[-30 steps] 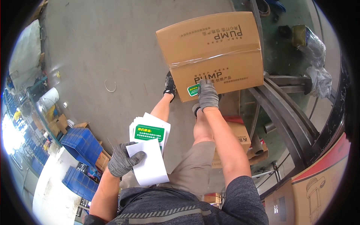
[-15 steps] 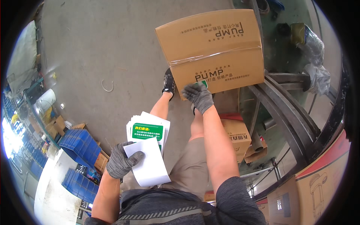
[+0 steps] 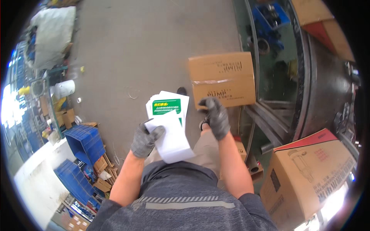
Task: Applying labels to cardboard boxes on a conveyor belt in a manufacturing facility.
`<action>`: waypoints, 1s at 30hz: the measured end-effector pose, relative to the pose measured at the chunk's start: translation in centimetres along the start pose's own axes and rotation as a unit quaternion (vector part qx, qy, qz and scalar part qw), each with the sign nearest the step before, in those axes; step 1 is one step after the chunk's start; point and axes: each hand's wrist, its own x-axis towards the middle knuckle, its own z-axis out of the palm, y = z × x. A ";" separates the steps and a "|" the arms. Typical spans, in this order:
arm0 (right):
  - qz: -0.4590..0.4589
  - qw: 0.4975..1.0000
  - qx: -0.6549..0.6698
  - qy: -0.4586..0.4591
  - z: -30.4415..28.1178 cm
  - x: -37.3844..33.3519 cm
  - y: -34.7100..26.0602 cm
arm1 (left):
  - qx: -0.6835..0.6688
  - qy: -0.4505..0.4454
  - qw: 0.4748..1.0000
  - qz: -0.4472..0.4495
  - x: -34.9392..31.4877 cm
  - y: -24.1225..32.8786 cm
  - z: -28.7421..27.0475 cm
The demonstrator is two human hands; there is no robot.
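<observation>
A smooth grey floor (image 3: 127, 38) fills the upper middle of the frame, with a thin loop of wire (image 3: 137, 94) lying on it left of centre. Along the right runs a dark metal frame (image 3: 266, 119) of bars. A pale sheet (image 3: 56, 32) drapes over a heap at upper left. Two blue crates (image 3: 96, 142) stand at lower left, beside a white surface (image 3: 29, 177). Strong white light (image 3: 7, 109) glares at the left edge, and another bright patch (image 3: 337, 202) shows at lower right.
</observation>
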 end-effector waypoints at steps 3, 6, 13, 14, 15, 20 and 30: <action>-0.136 0.986 -0.061 -0.077 8.3 -6.1 -7.2 | -0.090 0.009 0.994 0.066 -0.7 3.8 0.1; -0.073 0.973 -0.194 -0.099 11.1 -7.5 -10.7 | -0.094 0.009 0.990 0.109 -0.1 6.4 -0.5; -0.234 0.869 -0.432 -0.054 18.8 -3.4 -15.4 | -0.076 -0.087 0.979 0.167 6.3 13.2 -7.3; -0.248 0.863 -0.439 -0.030 20.0 -2.8 -16.3 | -0.059 -0.090 0.980 0.167 7.7 13.9 -8.7; -0.215 0.916 -0.334 0.060 21.2 -2.0 -17.2 | -0.056 -0.116 0.975 0.182 8.8 15.0 -10.3; -0.150 0.881 -0.345 0.286 23.5 2.1 -22.2 | -0.148 -0.141 0.954 0.218 9.8 24.1 -15.2; -0.158 0.956 0.241 -0.046 32.0 3.5 -25.4 | 0.097 -0.172 0.852 0.485 14.7 33.2 -11.4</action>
